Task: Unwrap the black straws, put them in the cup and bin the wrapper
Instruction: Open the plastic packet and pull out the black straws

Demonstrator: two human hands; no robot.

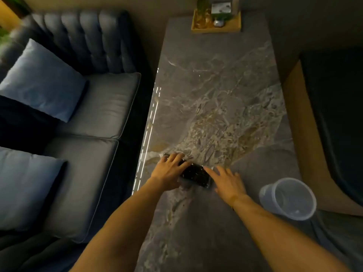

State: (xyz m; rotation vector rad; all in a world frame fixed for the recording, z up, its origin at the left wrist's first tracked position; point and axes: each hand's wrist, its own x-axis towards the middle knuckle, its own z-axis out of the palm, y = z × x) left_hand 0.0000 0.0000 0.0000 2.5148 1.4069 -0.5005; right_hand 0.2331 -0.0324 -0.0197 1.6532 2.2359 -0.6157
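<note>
The left hand has a loose grip, its fingers spread and curled over the far-left end of the pack of black straws, pressing it to the table rather than lifting it. The right hand is open with fingers splayed, its tips touching or just short of the pack's near-right end; which cannot be told, and it has closed on nothing. The pack lies flat near the table's left edge, wrapped in glossy clear film that catches the light. It is likely very light, and the film slippery and crinkly, so it may slide on the polished marble. The straws inside should be fairly stiff but can kink if squeezed. A sensible hold is to pin one end and pinch the loose film at the other, tearing there. The clear plastic cup stands upright to the right, near the right forearm, light enough to tip if brushed. A wooden tray sits at the table's far end, well apart. A sofa with cushions runs along the left. No bin is in view.
</note>
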